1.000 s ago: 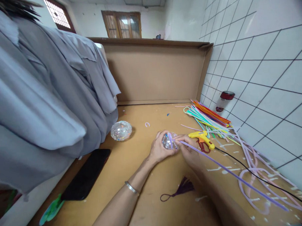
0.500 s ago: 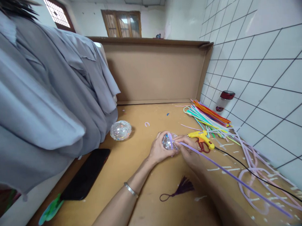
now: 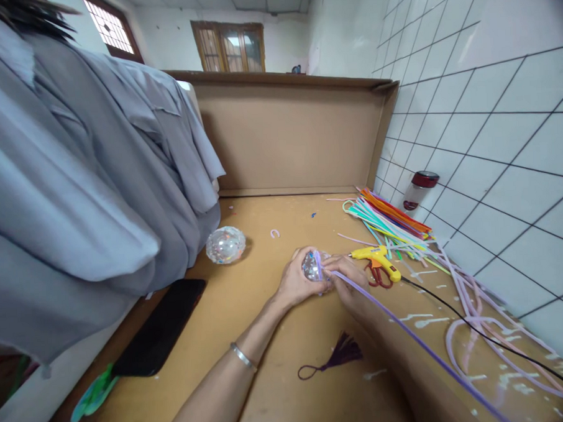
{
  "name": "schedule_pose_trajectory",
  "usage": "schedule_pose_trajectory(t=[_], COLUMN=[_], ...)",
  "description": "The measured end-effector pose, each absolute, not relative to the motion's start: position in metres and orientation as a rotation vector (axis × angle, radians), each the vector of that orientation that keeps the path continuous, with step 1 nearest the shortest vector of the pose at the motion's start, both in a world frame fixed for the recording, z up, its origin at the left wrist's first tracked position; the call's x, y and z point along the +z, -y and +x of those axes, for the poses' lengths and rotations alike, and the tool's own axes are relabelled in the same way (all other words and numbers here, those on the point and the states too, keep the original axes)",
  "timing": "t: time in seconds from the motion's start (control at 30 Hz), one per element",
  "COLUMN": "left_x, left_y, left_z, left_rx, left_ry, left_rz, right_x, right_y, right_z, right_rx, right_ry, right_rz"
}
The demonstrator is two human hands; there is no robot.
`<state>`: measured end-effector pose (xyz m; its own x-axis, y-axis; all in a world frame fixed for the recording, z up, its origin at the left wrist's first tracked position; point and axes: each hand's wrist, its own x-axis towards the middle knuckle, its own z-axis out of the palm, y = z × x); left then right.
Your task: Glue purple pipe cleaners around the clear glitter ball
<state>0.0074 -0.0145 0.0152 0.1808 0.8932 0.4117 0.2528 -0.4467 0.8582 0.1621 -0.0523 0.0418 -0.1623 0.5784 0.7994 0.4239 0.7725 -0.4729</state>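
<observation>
My left hand [image 3: 294,277] is wrapped round a clear faceted ball [image 3: 311,267], which looks like transparent plastic. A purple pipe cleaner [image 3: 383,310] runs across the ball's surface, and its long free end trails down to the lower right. Pressed against the ball's right side, my right hand [image 3: 347,276] pinches the pipe cleaner between its fingertips. Part of the ball is hidden by my fingers. Just beyond my right hand lies a yellow hot glue gun [image 3: 375,258], with red-handled scissors [image 3: 381,276] partly under it. Nearer to me rests a dark purple tassel [image 3: 341,353] with a loop.
A clear faceted bowl-like piece [image 3: 226,244] stands at left, near a black phone [image 3: 160,328] and a green item [image 3: 93,393]. Coloured pipe cleaners [image 3: 394,218] lie at right, by a red-lidded jar [image 3: 420,189]. A black cord [image 3: 478,332] crosses the right side. Grey cloth [image 3: 98,181] hangs at left.
The free end of the pipe cleaner has swung downward and toward me, now leaving the bottom of the view. Both hands stay at the ball, with only slight finger movement.
</observation>
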Motion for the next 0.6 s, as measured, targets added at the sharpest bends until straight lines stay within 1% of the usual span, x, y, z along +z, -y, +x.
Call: schedule_pose_trajectory(t=[0.27,0.6], left_x=[0.014,0.016], left_y=[0.013,0.012], left_z=[0.008,0.007], left_rx=[1.257,1.259], left_ry=[-1.068,-1.085], left_rz=[1.772,1.834], right_x=[0.025,0.026], right_y=[0.041,0.043], right_z=[0.165,0.164], right_rx=[-0.069,0.052], right_ry=[1.860,1.893], right_rz=[-0.721,-0.808])
